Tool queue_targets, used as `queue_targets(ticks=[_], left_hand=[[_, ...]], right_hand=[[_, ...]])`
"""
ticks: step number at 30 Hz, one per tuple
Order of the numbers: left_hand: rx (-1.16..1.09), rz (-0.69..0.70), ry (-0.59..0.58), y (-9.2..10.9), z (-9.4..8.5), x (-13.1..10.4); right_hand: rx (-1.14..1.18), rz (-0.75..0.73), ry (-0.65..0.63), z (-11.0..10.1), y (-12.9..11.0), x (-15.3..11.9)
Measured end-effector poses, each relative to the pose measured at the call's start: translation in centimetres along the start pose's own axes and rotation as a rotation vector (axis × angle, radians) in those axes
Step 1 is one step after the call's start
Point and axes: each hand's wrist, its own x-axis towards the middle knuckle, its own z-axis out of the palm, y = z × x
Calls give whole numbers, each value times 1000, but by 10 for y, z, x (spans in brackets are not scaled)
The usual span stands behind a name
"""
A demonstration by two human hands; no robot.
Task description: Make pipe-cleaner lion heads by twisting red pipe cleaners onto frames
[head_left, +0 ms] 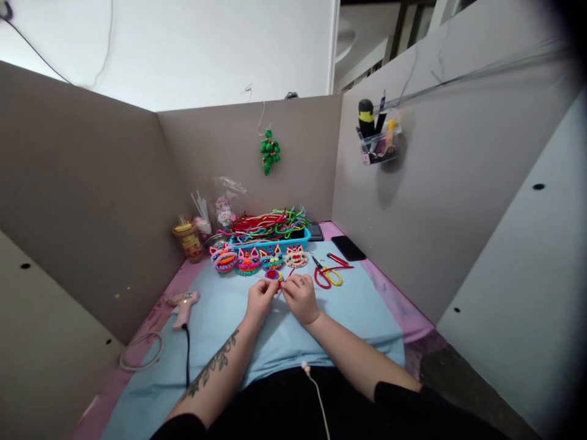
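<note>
Over the middle of the blue cloth [284,342], my left hand [263,299] pinches a small red piece [279,285]. My right hand [300,298] is closed on the same red piece, fingertips almost touching those of the left. A red strand sticks up between the hands. Just beyond them lies a small round item in purple, yellow and red [273,275], partly hidden by the fingers. Several colourful fuzzy animal heads [249,261] stand in a row behind it. Red and yellow scissors [326,275] lie right of my right hand.
A blue basket [270,242] of coloured fuzzy stems stands at the back. A black phone [348,248] and a red tool [337,260] lie right. At left are a pink glue gun [186,308] with its cord and a lidded cup [189,241]. Grey panels surround the table.
</note>
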Motion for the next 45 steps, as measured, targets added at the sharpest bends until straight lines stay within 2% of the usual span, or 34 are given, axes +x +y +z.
queue_targets(ticks=[10,18,23,28,34,45], left_hand=[[42,96,-10,9,1,-3],[92,207,-24,3,-2,-1],[104,248,-83,2,-1,-1],[119,209,-68,4,-1,-2],[137,186,-62,9,-1,-5],[164,183,-65,9,-1,-4]], right_hand=[[132,123,-68,-5,-3,3],[287,216,-148,1,2,1],[392,236,-120,3,4,0],[432,268,-86,0,3,1],[416,338,-2,-2,5,2],[389,368,7,0,6,1]])
